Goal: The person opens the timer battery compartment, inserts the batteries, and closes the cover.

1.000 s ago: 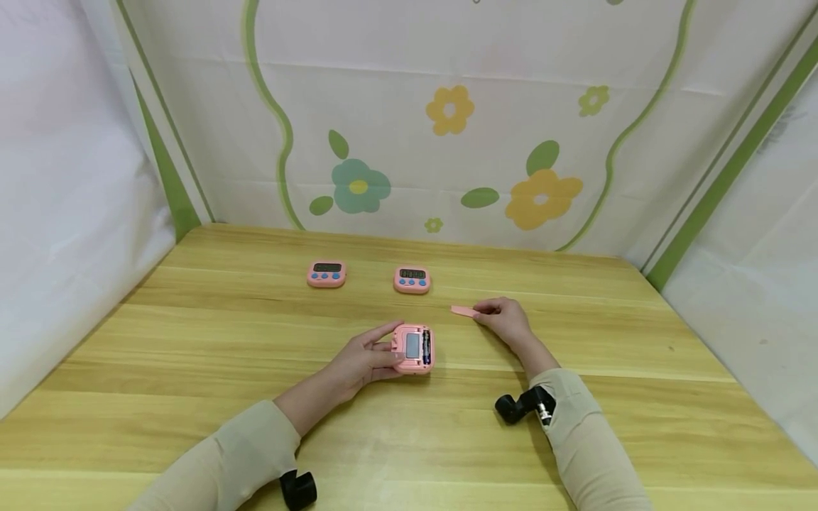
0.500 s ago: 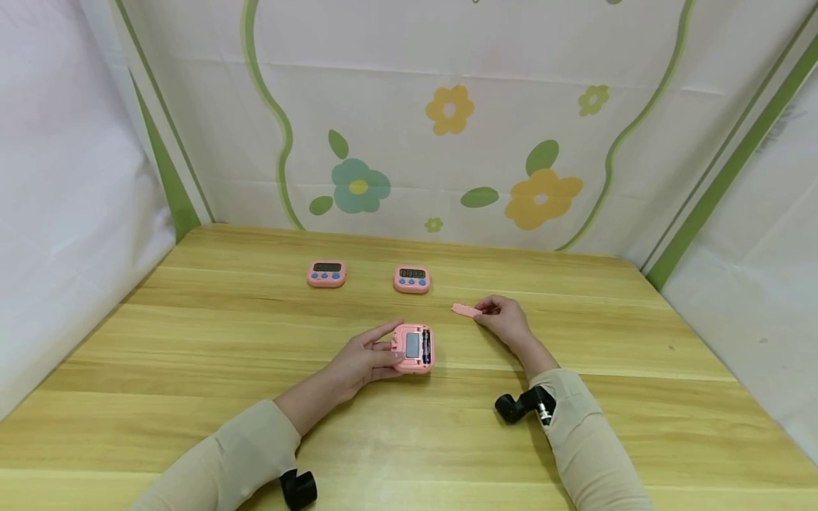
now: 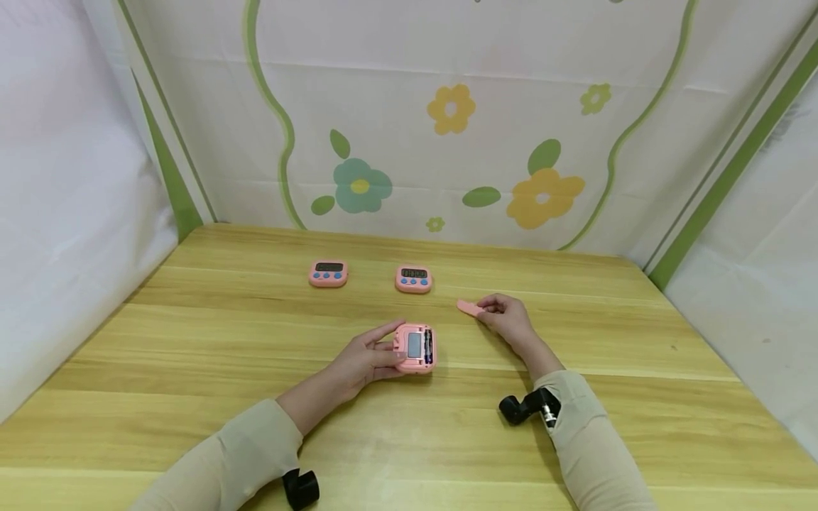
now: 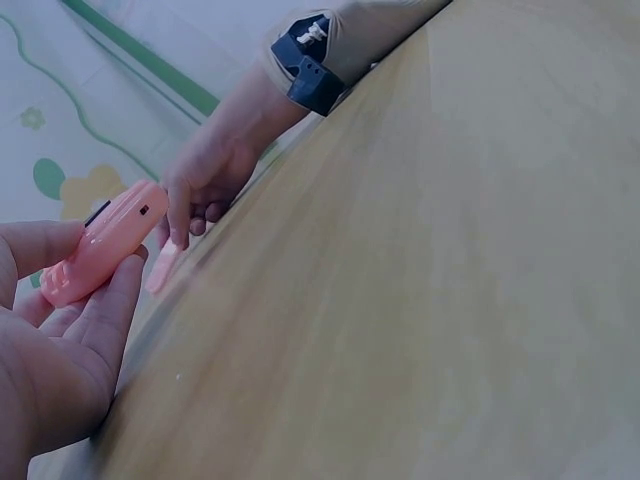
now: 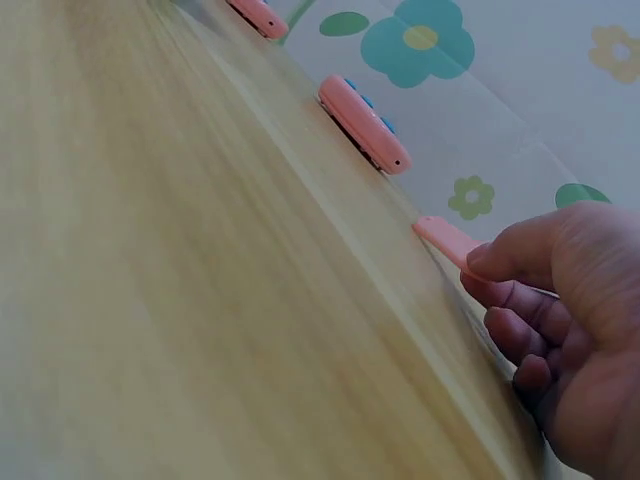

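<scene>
My left hand (image 3: 363, 363) grips a pink digital timer (image 3: 400, 362) by its left side, back face up. Its uncovered battery slot, with a dark battery (image 3: 429, 346) in it, faces the right. In the left wrist view the timer (image 4: 105, 245) shows edge-on between thumb and fingers. To the right and a little farther back, my right hand (image 3: 508, 323) pinches one end of a narrow pink battery cover (image 3: 469, 307) between thumb and forefinger. The right wrist view shows the cover (image 5: 447, 240) pointing away from the fingertips, close over the table.
Two more pink timers with blue buttons lie face up toward the back of the wooden table (image 3: 255, 341): a left one (image 3: 329, 274) and a middle one (image 3: 413, 279). A white flowered cloth (image 3: 390, 142) hangs behind the table's far edge.
The right hand has turned the battery cover and shifted it slightly to the right. The left hand and its timer stay put.
</scene>
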The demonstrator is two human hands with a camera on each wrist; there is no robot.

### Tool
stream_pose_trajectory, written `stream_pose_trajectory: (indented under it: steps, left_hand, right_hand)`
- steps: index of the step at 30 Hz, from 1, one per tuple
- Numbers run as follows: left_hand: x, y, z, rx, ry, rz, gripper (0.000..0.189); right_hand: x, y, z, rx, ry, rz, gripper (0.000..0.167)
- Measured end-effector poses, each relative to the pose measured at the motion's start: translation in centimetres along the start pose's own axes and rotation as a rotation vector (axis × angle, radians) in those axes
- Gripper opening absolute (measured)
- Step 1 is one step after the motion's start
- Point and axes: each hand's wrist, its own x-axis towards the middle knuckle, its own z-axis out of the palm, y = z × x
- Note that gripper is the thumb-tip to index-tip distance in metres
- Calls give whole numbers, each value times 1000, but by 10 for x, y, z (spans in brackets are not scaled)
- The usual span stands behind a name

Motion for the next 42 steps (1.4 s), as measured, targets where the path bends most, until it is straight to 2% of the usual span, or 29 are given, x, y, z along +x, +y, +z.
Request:
stream_pose_trajectory:
  steps: [10, 14, 18, 24, 27, 34, 42]
  left_hand:
    - [-1, -3, 0, -11, 6, -8, 64]
    - [-1, -3, 0, -13, 7, -7, 64]
    - [-1, -3, 1, -16, 1, -5, 64]
    - [-1, -3, 1, -18, 2, -8, 65]
    - [-1, -2, 1, -18, 2, -9, 65]
    - [-1, -1, 1, -19, 7, -9, 65]
    - [0, 0, 1, -15, 7, -1, 65]
  right_hand:
    - [-3, -10, -3, 271, -56, 117, 29]
    - [-4, -18, -3, 339, -76, 160, 34]
    - [-6, -24, -3, 398, -114, 134, 33]
    - [-12, -30, -3, 465, -190, 60, 15]
    - [-17, -34, -2, 491, -223, 69, 8]
    - [-29, -47, 4, 580, -271, 143, 9]
    - [-40, -61, 19, 600, -362, 136, 10]
